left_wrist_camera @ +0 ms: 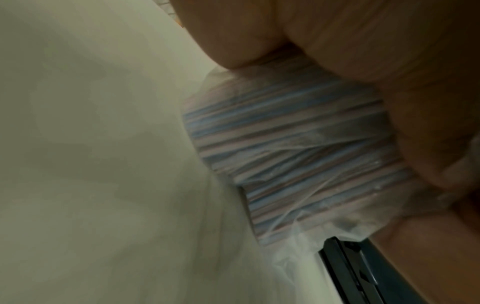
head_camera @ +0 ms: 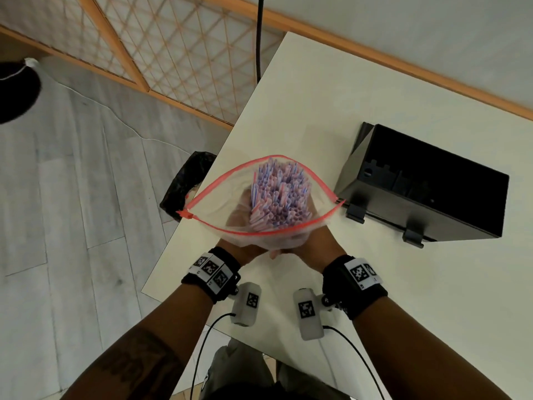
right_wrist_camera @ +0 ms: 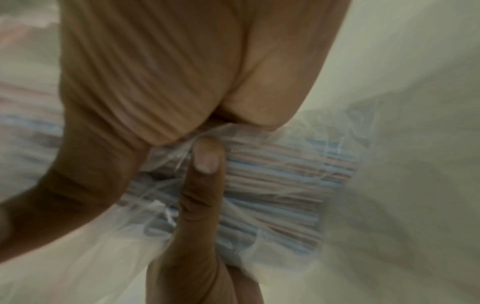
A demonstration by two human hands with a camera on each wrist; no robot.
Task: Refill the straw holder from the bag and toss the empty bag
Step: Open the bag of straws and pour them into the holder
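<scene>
A clear zip bag (head_camera: 219, 209) with a red zipper rim stands upright over the white table (head_camera: 317, 111), its mouth wide open. A thick bundle of pink and blue striped straws (head_camera: 279, 194) fills it. Both my hands wrap the bag's lower part from the near side: my left hand (head_camera: 239, 249) on the left, my right hand (head_camera: 314, 246) on the right, squeezing the straws through the plastic. The left wrist view shows the straws (left_wrist_camera: 298, 156) under plastic; the right wrist view shows the bag (right_wrist_camera: 272, 185). The black straw holder (head_camera: 427, 186) stands to the right, open on top.
A black-lined trash bin (head_camera: 187, 180) sits on the floor just off the table's left edge. A black cable (head_camera: 259, 39) hangs at the table's far corner. A lattice screen (head_camera: 161, 44) borders the grey floor. Wrist camera cables trail near my body.
</scene>
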